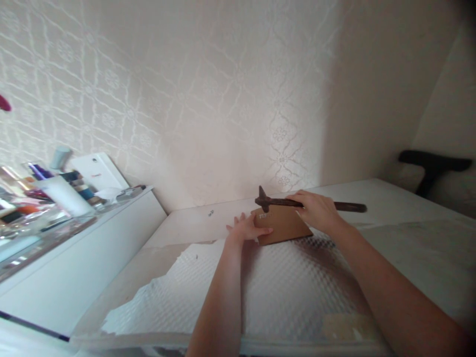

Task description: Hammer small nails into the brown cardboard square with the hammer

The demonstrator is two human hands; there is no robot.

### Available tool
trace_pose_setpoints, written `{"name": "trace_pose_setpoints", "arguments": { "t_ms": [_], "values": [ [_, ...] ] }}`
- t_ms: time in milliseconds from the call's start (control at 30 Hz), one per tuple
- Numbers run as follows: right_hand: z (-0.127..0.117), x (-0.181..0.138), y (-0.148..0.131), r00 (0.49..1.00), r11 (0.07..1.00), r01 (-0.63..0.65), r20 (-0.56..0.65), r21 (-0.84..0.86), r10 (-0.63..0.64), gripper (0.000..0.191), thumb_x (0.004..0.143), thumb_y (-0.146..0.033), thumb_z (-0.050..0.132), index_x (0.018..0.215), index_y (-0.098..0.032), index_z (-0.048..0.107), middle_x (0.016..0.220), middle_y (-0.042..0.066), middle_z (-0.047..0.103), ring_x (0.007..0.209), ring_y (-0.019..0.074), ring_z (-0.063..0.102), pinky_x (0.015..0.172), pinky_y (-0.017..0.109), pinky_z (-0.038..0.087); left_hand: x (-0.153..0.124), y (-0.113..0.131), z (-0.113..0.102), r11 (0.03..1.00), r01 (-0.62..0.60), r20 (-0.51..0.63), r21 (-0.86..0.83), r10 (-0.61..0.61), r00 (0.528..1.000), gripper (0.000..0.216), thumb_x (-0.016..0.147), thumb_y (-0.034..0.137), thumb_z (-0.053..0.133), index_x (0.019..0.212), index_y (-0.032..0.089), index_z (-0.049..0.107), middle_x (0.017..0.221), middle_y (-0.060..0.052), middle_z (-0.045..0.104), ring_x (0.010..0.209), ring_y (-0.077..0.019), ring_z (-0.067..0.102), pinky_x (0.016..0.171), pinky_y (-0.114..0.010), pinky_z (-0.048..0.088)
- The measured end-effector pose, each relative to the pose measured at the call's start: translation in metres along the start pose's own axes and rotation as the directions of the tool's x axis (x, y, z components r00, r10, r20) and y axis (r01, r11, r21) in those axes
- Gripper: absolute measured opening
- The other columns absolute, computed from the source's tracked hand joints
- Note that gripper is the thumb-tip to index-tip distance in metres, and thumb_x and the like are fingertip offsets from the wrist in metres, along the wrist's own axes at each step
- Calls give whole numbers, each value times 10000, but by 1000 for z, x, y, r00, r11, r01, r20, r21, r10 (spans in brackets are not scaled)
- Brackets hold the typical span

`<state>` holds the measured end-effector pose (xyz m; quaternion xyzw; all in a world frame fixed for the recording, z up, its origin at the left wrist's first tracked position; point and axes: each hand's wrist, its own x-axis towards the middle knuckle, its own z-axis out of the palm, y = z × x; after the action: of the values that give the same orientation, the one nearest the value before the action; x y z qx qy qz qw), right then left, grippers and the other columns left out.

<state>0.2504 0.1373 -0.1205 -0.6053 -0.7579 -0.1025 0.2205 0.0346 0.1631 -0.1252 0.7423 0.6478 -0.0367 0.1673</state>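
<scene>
My right hand [316, 210] is wrapped round the handle of a hammer [277, 202]. The hammer lies nearly level, its dark head to the left, above the upper left part of a flat brown board [284, 228]. My left hand [248, 229] steadies that board at its left edge, with the thumb across its top face and the other fingers spread beyond the edge. A small pale metal piece [265, 215] shows on the board just below the hammer head; its kind is too small to tell. Under the board is a textured silvery sheet [282, 292] with a ragged left edge.
Tiny metal bits [211, 213] lie on the white tabletop [186, 223] to the left. A white cabinet [92, 248] at the left carries bottles, tubes and a white box [98, 171]. A patterned wall [223, 99] rises behind. A black T-shaped support [431, 163] stands at the right.
</scene>
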Motion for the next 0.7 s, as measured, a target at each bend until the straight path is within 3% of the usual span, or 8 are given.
{"name": "trace_pose_setpoints", "arguments": {
  "t_ms": [267, 400, 567, 700],
  "values": [
    [0, -1, -1, 1000, 1000, 11, 16, 10, -11, 417, 771, -98, 472, 1124, -279, 600, 1070, 0, 620, 918, 199, 581, 641, 272, 399, 2, -3, 2, 1000, -21, -11, -21, 21, 1000, 1010, 517, 867, 423, 1383, 415, 169, 1493, -85, 118, 1330, -425, 37, 955, -704, 94],
    [1, -1, -1, 999, 999, -20, -45, 29, 21, 423, 789, -112, 459, 1158, -282, 579, 1094, -3, 613, 934, 197, 575, 643, 273, 404, 3, -3, 2, 1000, -11, -8, -22, 11, 1000, 1046, 505, 876, 421, 1393, 388, 162, 1497, -97, 84, 1331, -421, 23, 971, -690, 78],
    [1, -1, -1, 1000, 1000, 11, 8, 5, -11, 433, 766, -88, 467, 1128, -284, 601, 1077, -2, 617, 922, 203, 579, 649, 278, 406, 3, -2, 1, 1000, -14, -8, -15, 14, 1000, 1015, 526, 869, 419, 1389, 398, 169, 1498, -87, 86, 1327, -429, 28, 963, -696, 90],
    [-1, 0, -1, 998, 1000, -16, -56, 20, 17, 421, 796, -115, 462, 1161, -289, 578, 1082, -7, 614, 918, 193, 579, 626, 270, 400, 3, -2, 2, 1000, -9, -14, -18, 9, 1000, 1024, 538, 847, 446, 1398, 361, 175, 1495, -106, 86, 1328, -426, 27, 966, -693, 85]
  ]
}}
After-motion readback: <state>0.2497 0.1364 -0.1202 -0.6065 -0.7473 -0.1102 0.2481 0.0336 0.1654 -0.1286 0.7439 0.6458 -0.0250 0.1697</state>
